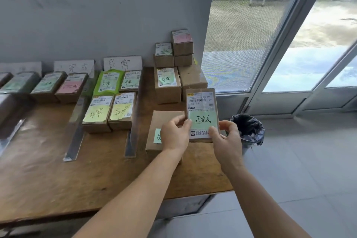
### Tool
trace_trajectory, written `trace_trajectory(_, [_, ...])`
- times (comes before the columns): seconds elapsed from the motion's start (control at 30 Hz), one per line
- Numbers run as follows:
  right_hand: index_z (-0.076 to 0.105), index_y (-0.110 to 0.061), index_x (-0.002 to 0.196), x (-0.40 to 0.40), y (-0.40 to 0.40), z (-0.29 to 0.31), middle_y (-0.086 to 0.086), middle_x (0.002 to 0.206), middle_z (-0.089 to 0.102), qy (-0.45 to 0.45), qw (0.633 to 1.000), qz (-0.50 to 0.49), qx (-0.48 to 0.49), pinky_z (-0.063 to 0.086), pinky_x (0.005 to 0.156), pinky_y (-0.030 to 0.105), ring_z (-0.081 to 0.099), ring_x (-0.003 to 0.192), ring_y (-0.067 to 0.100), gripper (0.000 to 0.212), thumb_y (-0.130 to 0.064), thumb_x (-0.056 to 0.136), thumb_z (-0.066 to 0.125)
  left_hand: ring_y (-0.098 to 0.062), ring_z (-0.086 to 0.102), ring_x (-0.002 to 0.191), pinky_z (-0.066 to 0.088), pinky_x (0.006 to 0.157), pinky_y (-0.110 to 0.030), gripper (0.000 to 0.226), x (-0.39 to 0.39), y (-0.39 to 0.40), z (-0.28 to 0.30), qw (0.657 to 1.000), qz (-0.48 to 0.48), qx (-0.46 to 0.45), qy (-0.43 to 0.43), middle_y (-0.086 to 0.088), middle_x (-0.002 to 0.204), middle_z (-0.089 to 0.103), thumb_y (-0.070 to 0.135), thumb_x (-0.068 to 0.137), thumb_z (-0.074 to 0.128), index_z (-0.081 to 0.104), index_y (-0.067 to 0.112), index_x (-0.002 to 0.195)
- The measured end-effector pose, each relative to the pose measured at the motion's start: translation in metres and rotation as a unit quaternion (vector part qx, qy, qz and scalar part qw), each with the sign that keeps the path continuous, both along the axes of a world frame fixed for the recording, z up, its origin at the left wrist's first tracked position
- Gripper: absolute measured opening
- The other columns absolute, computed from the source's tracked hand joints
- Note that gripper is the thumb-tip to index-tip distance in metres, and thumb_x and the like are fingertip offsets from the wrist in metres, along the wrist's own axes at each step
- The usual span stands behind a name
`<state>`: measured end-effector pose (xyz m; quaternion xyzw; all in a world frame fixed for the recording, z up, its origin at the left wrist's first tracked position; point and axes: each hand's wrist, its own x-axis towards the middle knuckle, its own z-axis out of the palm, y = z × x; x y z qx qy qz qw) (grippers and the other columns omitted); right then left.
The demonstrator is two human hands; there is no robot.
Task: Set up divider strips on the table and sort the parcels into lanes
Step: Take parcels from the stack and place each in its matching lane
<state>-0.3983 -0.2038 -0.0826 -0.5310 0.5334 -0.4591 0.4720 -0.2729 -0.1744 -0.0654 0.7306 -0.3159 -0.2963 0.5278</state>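
A long wooden table runs along the grey wall, split into lanes by clear divider strips that lie front to back. Paper signs lean against the wall at the head of the lanes. One lane holds parcels tagged with yellow and green notes, four of them lying in two rows; the lane to its left, under the sign that appears to read "完成", holds boxes with green and pink notes. At the table's right end, beyond the last strip, an unsorted stack of boxes stands against the wall, with a larger plain box in front of it.

Both hands hold one small parcel up over that right end, its long axis upright and its label facing the camera. The left hand pinches its lower left edge and the right hand grips its lower right corner. Its green note seems to read "已完成", so it likely belongs in the lane under the matching sign, which lies well to the left, across the yellow-note lane. The left hand is on the nearer side for that carry.

A bin lined with a black bag stands on the floor just beside the table's end; its contents cannot be seen.
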Motion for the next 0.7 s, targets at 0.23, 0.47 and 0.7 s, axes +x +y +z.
trace_trajectory(0.23, [0.049, -0.02, 0.115, 0.001, -0.002, -0.004, 0.004, 0.115, 0.051, 0.08, 0.996, -0.015, -0.018, 0.056, 0.079, 0.034, 0.058, 0.1, 0.015, 0.029, -0.019, 0.089, 0.062, -0.008, 0.049, 0.115, 0.043, 0.096, -0.024, 0.047, 0.017, 0.007, -0.009, 0.984, -0.046, 0.01, -0.172, 0.001, 0.133, 0.054, 0.031, 0.09, 0.064, 0.053, 0.017, 0.133])
trace_trajectory(0.47, [0.041, -0.016, 0.136, 0.003, 0.0, -0.027, 0.008, 0.122, 0.048, 0.164, 0.983, 0.027, 0.079, 0.057, 0.081, 0.039, 0.06, 0.097, 0.019, 0.046, -0.019, 0.093, 0.054, -0.028, 0.023, 0.142, 0.031, 0.111, -0.044, 0.086, 0.049, 0.037, -0.035, 0.943, -0.038, 0.252, -0.215, -0.008, 0.157, 0.018, 0.043, 0.088, 0.062, 0.009, 0.017, 0.151])
trace_trajectory(0.7, [0.046, -0.027, 0.131, 0.004, 0.001, -0.034, -0.013, 0.092, 0.063, 0.142, 0.98, 0.077, 0.115, 0.054, 0.053, 0.02, 0.065, 0.077, 0.003, 0.035, -0.023, 0.096, 0.05, -0.023, 0.047, 0.128, 0.05, 0.087, -0.031, 0.07, 0.051, 0.048, -0.034, 0.976, -0.019, 0.201, -0.077, -0.002, 0.142, 0.046, 0.037, 0.088, 0.065, 0.027, 0.019, 0.144])
